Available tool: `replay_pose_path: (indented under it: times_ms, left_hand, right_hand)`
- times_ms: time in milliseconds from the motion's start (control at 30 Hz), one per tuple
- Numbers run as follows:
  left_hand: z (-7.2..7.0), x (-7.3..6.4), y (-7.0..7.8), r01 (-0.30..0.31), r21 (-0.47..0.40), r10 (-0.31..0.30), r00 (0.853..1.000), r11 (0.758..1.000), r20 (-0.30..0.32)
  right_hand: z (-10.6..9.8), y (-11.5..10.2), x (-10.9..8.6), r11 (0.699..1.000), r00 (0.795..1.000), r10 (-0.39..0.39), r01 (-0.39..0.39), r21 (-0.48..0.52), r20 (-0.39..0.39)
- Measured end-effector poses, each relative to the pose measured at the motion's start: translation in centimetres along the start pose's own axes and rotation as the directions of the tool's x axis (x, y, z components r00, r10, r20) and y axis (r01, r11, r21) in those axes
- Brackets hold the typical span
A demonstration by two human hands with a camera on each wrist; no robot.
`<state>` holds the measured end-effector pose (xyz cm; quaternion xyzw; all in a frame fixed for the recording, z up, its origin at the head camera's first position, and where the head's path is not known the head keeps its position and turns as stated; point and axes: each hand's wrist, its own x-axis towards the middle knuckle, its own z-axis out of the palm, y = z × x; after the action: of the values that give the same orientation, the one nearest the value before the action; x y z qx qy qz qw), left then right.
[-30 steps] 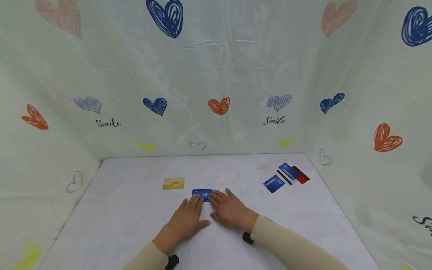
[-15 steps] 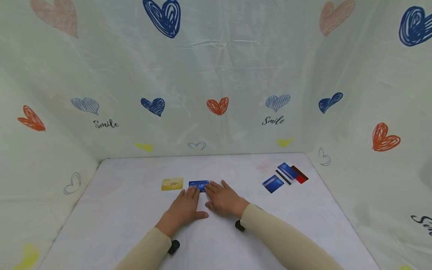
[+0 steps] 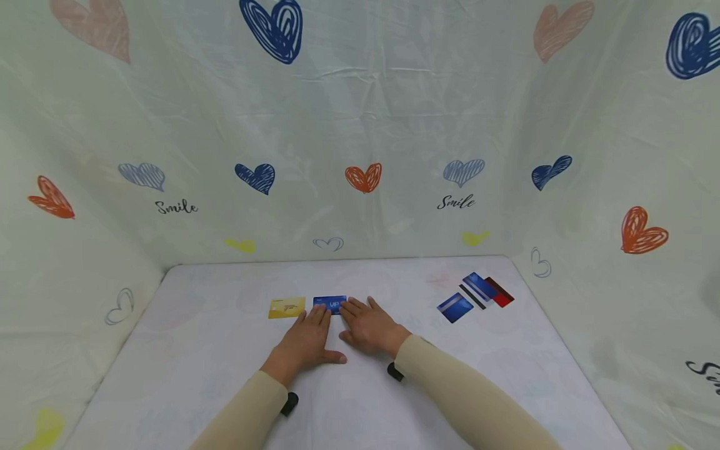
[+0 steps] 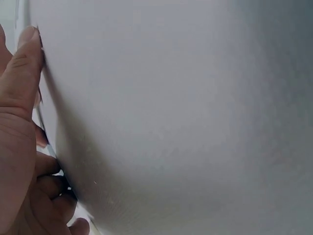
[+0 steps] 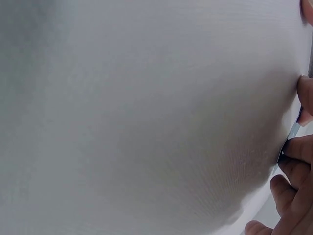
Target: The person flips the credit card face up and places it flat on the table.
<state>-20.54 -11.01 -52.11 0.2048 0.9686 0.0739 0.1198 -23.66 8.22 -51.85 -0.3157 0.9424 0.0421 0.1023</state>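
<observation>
A blue card marked VIP (image 3: 335, 304) lies flat on the white table in the head view, right of a gold card (image 3: 287, 307) with a narrow gap between them. My left hand (image 3: 306, 340) rests its straight fingertips on the blue card's near left part, thumb spread to the right. On the card's right end lie the fingertips of my right hand (image 3: 371, 328), fingers extended. The left wrist view has my left thumb (image 4: 22, 73) along the cloth at the left edge. Fingers of my right hand (image 5: 296, 161) touch down at the right edge of the right wrist view.
To the far right lie a blue card (image 3: 455, 307), a dark narrow strip (image 3: 472, 296), another blue card (image 3: 478, 285) and a red and black card (image 3: 503, 296) partly under it. A heart-printed curtain (image 3: 394, 125) rises behind the table (image 3: 225, 362).
Both hands have slid the blue VIP card away from the body and slightly left, bringing it beside the gold card. The gold card and the cards at right stay put.
</observation>
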Motion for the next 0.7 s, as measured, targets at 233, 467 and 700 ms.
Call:
replay_pose_path:
  times_ms: [233,467,700]
  left_hand:
    - [0.2,0.03,-0.18,0.0,-0.007,0.0,1.0,1.0,-0.009]
    - [0.16,0.1,-0.28,0.002,0.009,-0.002,1.0,1.0,-0.017]
    - [0.3,0.17,-0.19,0.012,0.014,-0.012,1.0,1.0,-0.007]
  right_hand:
    - [0.04,-0.04,0.24,1.0,1.0,0.009,-0.009,0.005,0.004]
    - [-0.02,-0.03,0.24,1.0,1.0,0.015,-0.015,0.013,0.001]
    - [0.39,-0.04,0.05,0.999,1.0,0.022,-0.021,0.026,-0.008]
